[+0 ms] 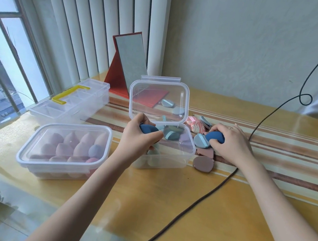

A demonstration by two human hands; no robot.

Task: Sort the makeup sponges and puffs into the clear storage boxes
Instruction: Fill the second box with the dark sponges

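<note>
My left hand (139, 136) grips a dark blue sponge (147, 128) over the left rim of the open clear box (177, 158), whose lid (158, 100) stands upright behind it. Blue, teal and mauve sponges lie inside that box. My right hand (229, 142) grips a second dark blue sponge (214, 136) on the table, right of the box. Beside it lie a light blue puff (200, 141), a brown puff (203, 163), a pinkish-brown puff (206, 152) and a pink marbled puff (195, 124). A closed clear box (31, 153) at the left holds several pink sponges.
A clear compartment case with a yellow handle (70, 94) sits at the back left. A red-framed folding mirror (131, 61) stands behind the open box. A black cable (205, 197) runs across the table in front of my right arm. A window is at the left.
</note>
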